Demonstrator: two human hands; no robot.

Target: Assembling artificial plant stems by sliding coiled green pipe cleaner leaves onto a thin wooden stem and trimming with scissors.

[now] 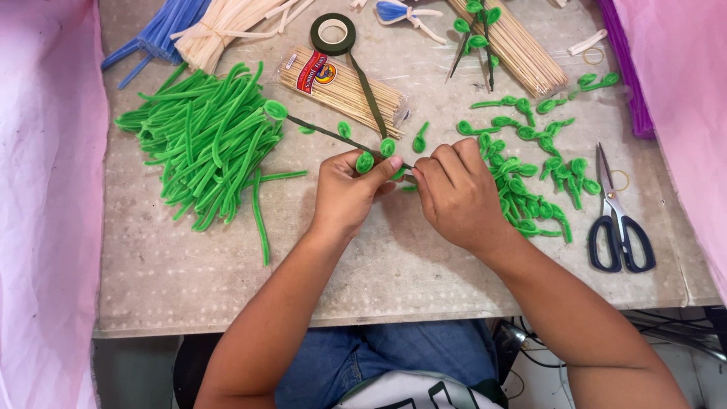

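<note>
My left hand pinches a thin stick wrapped in dark green tape, with small green pipe-cleaner leaf loops attached along it. The stick runs up and left from my fingers toward the pile. My right hand is closed on the stick's near end, touching my left fingertips. A strip of dark green floral tape leads from the stick up to its roll.
A heap of green pipe cleaners lies left. Several finished green leaf loops lie right, beside blue-handled scissors. A packet of wooden skewers, loose skewers, and blue and cream pipe cleaners sit behind. Pink cloth borders both sides.
</note>
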